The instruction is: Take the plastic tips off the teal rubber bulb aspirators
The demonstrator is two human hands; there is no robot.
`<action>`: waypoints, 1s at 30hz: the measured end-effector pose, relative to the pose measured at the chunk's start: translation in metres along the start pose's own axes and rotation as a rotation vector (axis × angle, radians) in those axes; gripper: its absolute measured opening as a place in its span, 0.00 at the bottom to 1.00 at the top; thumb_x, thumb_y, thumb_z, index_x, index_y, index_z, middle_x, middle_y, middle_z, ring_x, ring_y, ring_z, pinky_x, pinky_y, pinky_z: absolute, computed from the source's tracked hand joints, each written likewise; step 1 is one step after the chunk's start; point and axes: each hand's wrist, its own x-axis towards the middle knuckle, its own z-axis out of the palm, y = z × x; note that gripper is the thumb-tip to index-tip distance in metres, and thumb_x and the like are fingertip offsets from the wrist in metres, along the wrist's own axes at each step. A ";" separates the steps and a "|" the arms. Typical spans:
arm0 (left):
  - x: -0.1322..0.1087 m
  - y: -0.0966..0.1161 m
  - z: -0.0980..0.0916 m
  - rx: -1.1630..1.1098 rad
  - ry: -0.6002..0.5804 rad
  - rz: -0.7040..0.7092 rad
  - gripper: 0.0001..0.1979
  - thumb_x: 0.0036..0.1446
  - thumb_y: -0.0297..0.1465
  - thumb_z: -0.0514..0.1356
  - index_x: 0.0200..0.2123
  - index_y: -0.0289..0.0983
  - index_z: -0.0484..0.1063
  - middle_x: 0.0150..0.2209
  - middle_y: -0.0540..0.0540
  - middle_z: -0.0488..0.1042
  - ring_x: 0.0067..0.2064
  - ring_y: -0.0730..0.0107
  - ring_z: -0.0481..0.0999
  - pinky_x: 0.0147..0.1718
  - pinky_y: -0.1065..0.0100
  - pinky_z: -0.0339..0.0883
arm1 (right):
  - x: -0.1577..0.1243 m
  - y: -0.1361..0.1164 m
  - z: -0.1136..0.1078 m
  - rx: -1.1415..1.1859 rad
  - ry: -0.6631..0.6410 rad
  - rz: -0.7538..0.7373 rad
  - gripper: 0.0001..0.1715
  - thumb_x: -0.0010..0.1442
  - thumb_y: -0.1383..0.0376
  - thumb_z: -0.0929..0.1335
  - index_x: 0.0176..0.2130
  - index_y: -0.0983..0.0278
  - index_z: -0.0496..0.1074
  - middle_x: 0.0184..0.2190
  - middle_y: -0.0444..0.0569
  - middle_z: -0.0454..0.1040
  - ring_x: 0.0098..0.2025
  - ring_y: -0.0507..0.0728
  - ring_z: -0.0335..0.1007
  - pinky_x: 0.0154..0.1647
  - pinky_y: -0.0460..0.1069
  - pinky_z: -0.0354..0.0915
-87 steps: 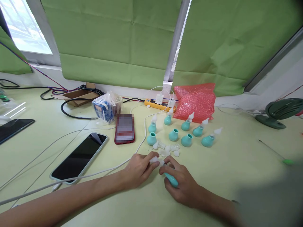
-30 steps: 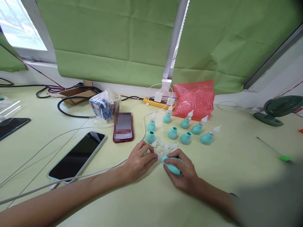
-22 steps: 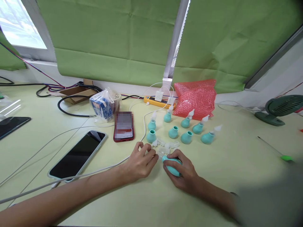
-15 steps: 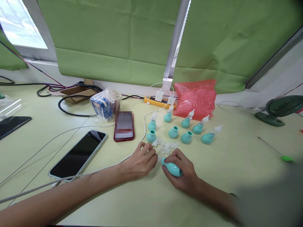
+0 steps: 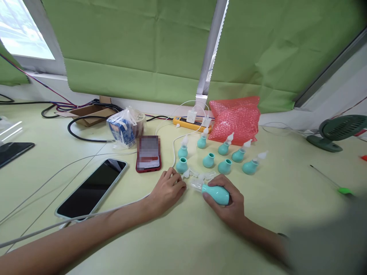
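My right hand (image 5: 226,204) grips a teal rubber bulb (image 5: 216,193) lying on its side, with a clear plastic tip (image 5: 195,186) fitted at its left end. My left hand (image 5: 166,191) rests on the table just left of that tip, fingers curled near a small pile of clear plastic tips (image 5: 200,175); I cannot make out whether it holds one. Behind the hands stand several teal bulbs, some with clear tips such as one (image 5: 250,165) at the right, some without such as one (image 5: 208,160) in the middle.
A red phone (image 5: 148,154) and a larger black phone (image 5: 91,188) lie to the left, with white cables (image 5: 86,158) crossing the yellow-green table (image 5: 172,240). A pink bubble-wrap bag (image 5: 235,119), an orange power strip (image 5: 190,124), a wrapped blue box (image 5: 124,128) and a green fan (image 5: 341,131) stand further back.
My right hand has turned the teal bulb and shifted it right, so the clear tip now shows on its left end. My left hand has drawn back slightly from the bulb.
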 end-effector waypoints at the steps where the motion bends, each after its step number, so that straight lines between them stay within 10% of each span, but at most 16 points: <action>1: -0.001 -0.001 0.001 0.022 -0.010 -0.011 0.08 0.55 0.23 0.51 0.27 0.33 0.68 0.26 0.44 0.68 0.31 0.68 0.59 0.28 0.68 0.60 | 0.000 0.001 0.001 0.011 -0.004 0.010 0.10 0.46 0.70 0.67 0.32 0.63 0.63 0.27 0.46 0.64 0.30 0.54 0.63 0.30 0.49 0.62; 8: 0.000 0.010 -0.020 -0.094 -0.024 -0.013 0.12 0.57 0.27 0.47 0.41 0.31 0.64 0.30 0.42 0.68 0.32 0.65 0.60 0.31 0.63 0.59 | -0.008 -0.002 0.002 0.097 -0.169 0.118 0.10 0.48 0.69 0.67 0.33 0.63 0.64 0.30 0.47 0.68 0.34 0.54 0.66 0.34 0.48 0.64; 15: 0.001 0.025 -0.025 0.013 -0.077 0.331 0.19 0.59 0.40 0.44 0.22 0.34 0.62 0.18 0.48 0.62 0.23 0.69 0.60 0.19 0.69 0.53 | -0.018 -0.014 0.000 0.356 -0.373 0.197 0.12 0.44 0.69 0.70 0.33 0.63 0.67 0.31 0.47 0.72 0.34 0.54 0.68 0.36 0.48 0.65; 24: -0.006 0.046 -0.026 -0.273 -0.086 0.566 0.21 0.60 0.35 0.39 0.18 0.35 0.58 0.15 0.49 0.59 0.19 0.72 0.59 0.13 0.70 0.48 | 0.010 -0.003 -0.018 0.761 -1.107 0.667 0.14 0.36 0.69 0.74 0.28 0.69 0.73 0.22 0.45 0.71 0.18 0.46 0.63 0.16 0.41 0.61; 27: -0.007 0.041 -0.023 -0.169 -0.036 0.543 0.18 0.58 0.36 0.45 0.19 0.36 0.58 0.15 0.51 0.59 0.19 0.72 0.61 0.14 0.71 0.49 | 0.016 0.004 -0.025 0.867 -1.056 0.653 0.15 0.38 0.68 0.73 0.30 0.68 0.71 0.25 0.47 0.71 0.22 0.49 0.65 0.17 0.43 0.63; 30: -0.003 0.025 -0.016 0.016 -0.056 0.216 0.11 0.57 0.35 0.48 0.29 0.34 0.62 0.21 0.49 0.66 0.23 0.70 0.66 0.17 0.72 0.56 | 0.022 0.012 -0.028 0.953 -0.900 0.588 0.17 0.40 0.67 0.73 0.33 0.66 0.67 0.29 0.48 0.71 0.25 0.50 0.66 0.21 0.45 0.64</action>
